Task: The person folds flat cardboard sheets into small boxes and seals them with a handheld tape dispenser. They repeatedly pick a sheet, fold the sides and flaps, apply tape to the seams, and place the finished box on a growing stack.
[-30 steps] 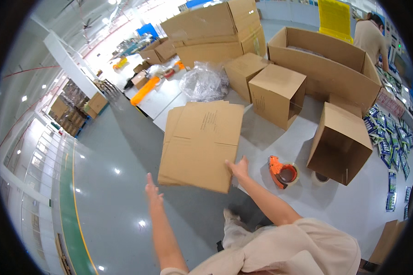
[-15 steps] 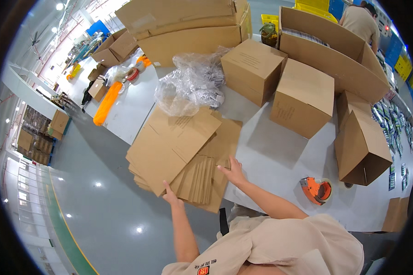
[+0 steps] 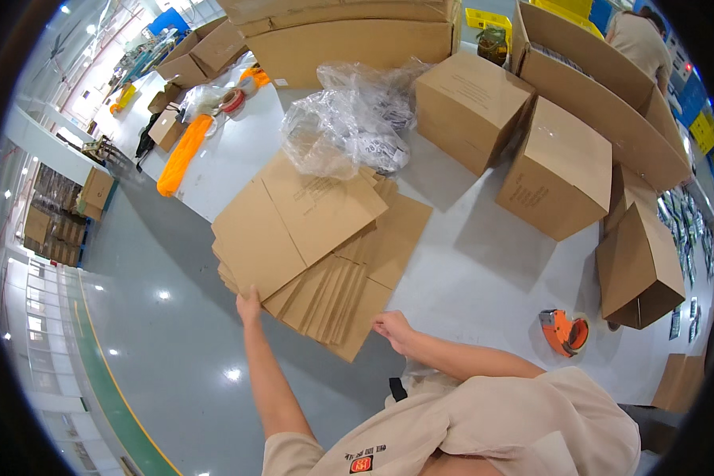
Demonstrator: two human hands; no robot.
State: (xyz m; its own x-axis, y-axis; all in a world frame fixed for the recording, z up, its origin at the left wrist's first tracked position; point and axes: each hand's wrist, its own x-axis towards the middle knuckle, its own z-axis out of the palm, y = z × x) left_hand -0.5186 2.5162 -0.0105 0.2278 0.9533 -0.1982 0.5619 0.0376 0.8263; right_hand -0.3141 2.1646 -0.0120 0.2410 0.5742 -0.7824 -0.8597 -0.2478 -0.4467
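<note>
A fanned stack of flattened cardboard boxes [image 3: 325,305] lies at the near left edge of the table. On top, one flattened cardboard box [image 3: 274,222] has a crease line across it. My left hand [image 3: 248,307] grips its near left corner, thumb on the upper face and the other fingers hidden beneath. My right hand [image 3: 394,330] is by the near right edge of the stack, its fingers curled in with nothing visible in them. A crumpled clear plastic bag [image 3: 317,139] rests against the far side of the stack.
Assembled cardboard boxes [image 3: 555,170] stand on the grey table [image 3: 460,278] to the right, one with its open end toward me. An orange tape dispenser [image 3: 563,332] lies near the front edge. Large cartons [image 3: 349,51] line the back. Another person [image 3: 641,44] is at far right.
My left hand has shifted left along the top flattened box, which has turned slightly. The right hand has come off the stack's right side toward me, and its fingers have curled in.
</note>
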